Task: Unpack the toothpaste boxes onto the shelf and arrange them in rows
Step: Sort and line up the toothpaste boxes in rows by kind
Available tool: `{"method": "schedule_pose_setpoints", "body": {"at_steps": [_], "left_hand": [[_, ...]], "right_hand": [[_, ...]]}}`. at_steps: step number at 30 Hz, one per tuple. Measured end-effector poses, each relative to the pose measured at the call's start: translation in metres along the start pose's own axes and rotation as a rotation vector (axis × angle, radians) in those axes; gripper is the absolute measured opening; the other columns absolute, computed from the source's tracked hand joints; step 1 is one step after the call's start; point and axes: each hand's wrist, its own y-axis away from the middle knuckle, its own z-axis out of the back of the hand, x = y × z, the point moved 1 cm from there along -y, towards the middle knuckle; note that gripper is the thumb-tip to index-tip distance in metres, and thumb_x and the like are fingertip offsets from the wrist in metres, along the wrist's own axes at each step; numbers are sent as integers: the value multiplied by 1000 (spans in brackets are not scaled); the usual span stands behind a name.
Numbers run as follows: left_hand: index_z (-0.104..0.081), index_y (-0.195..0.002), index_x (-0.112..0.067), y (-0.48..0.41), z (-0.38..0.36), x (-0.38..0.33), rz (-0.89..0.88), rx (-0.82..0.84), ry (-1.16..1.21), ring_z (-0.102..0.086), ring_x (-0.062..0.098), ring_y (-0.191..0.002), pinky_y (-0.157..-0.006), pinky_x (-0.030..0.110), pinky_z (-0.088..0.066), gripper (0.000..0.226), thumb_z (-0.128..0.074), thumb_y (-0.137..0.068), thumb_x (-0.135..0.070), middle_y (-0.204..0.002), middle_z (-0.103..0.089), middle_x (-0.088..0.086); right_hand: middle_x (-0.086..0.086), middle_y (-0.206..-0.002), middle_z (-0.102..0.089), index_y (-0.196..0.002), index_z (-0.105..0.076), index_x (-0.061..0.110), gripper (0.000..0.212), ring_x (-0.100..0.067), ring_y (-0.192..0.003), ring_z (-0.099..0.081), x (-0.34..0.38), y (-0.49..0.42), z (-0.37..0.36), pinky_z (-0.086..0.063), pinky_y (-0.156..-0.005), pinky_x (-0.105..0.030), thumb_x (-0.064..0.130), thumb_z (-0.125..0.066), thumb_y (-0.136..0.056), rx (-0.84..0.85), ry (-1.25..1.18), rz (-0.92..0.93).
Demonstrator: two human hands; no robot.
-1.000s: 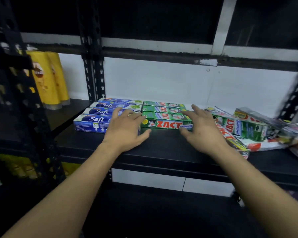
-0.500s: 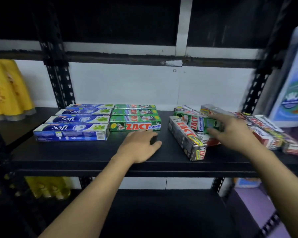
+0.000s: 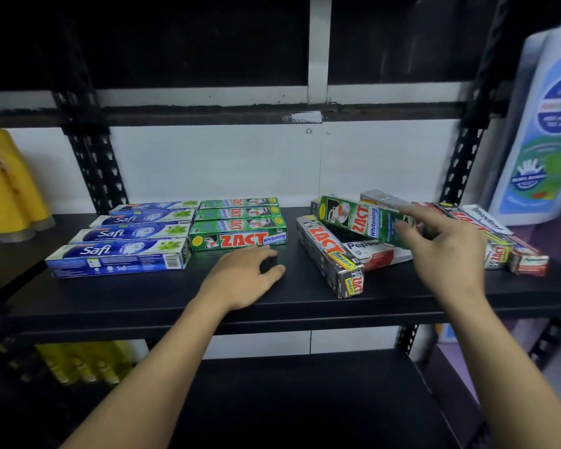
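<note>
A: How are the hands placed?

B: The right hand (image 3: 441, 251) is curled on the right end of a slanted green ZACT box (image 3: 360, 218). A pinch is assumed, as the fingertips are blurred. The left hand (image 3: 243, 275) is rested on the shelf (image 3: 143, 298) with fingers loosely bent and nothing held.

A: Which way must the box be taken?

B: Leftward, it is judged. The green ZACT row (image 3: 237, 238) lies just beyond the left hand, with long axes set left to right, so a turn would be needed.

A: Materials?

B: Long, glossy printed cartons are seen. A black ZACT carton (image 3: 329, 251) and a Pepsodent carton (image 3: 379, 254) lie beneath the held box. The Safi row (image 3: 120, 252) is laid furthest left on matte black shelving.
</note>
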Motion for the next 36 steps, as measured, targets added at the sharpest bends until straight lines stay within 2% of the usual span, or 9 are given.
{"method": "schedule_pose_setpoints", "body": {"at_steps": [5, 8, 12, 14, 21, 26, 31, 33, 36], "left_hand": [[-43, -143, -37, 6, 3, -1, 38, -34, 11, -56, 16, -115, -99, 38, -46, 56, -46, -93, -62, -142, -53, -9], [-27, -148, -42, 19, 1, -7, -20, -253, 153, -57, 11, -117, -97, 40, -50, 68, -55, -89, -57, -140, -54, -14], [-38, -146, -27, 56, -7, -20, -3, -632, 553, -59, -1, -110, -94, 33, -52, 71, -71, -85, -40, -135, -55, -18], [-40, -146, -26, 73, -9, -23, 13, -680, 667, -58, 0, -111, -93, 32, -52, 73, -69, -82, -49, -136, -56, -14], [-31, -148, -43, 96, 0, -6, 216, -381, 652, -47, 6, -127, -106, 36, -43, 99, -63, -62, -79, -131, -55, -15], [-52, -134, -38, 107, 6, -1, 191, -445, 417, -50, 2, -123, -105, 35, -42, 56, -61, -84, -62, -128, -61, -19], [-74, -95, -36, 117, 19, -14, 80, -447, 582, -66, -5, -90, -85, 32, -56, 11, -73, -85, -40, -91, -67, -33], [-72, -99, -43, 124, 22, -15, 35, -341, 614, -63, -12, -97, -89, 26, -54, 22, -76, -79, -52, -99, -62, -44], [-64, -126, -41, 131, 22, -8, 1, -256, 478, -50, -16, -119, -98, 13, -45, 68, -74, -66, -71, -142, -48, -30]], "right_hand": [[6, -50, -38, -107, -76, 29, 21, -9, -48, -33, 8, 22, 2, -30, -51, -18, 30, -73, -86, -45, -217, -72], [-2, -54, -50, -102, -77, 30, 17, -6, -52, -35, 28, 43, 0, -34, -51, -19, 28, -75, -85, 16, -319, -60], [-12, -63, -64, -98, -77, 36, 15, -19, -56, -49, 54, 69, -10, -47, -60, -29, 32, -77, -83, 71, -411, -84], [-12, -67, -68, -99, -76, 39, 16, -30, -67, -61, 64, 81, -19, -54, -65, -37, 35, -76, -83, 106, -438, -115], [6, -77, -74, -109, -74, 31, 29, -19, -72, -71, 73, 118, -53, -60, -71, -43, 42, -73, -82, 355, -496, -204], [11, -72, -74, -108, -74, 36, 24, -9, -63, -66, 72, 123, -51, -50, -62, -24, 43, -65, -87, 473, -339, -140], [23, -87, -74, -102, -77, 33, 16, -3, -83, -71, 76, 121, -49, -54, -76, -19, 31, -69, -88, 569, -446, -110], [19, -89, -75, -105, -77, 30, 19, -8, -86, -71, 77, 124, -50, -56, -82, -29, 31, -70, -88, 608, -469, -79], [13, -98, -75, -107, -77, 25, 19, -7, -97, -69, 80, 128, -54, -54, -90, -37, 23, -68, -90, 700, -544, -34]]}}
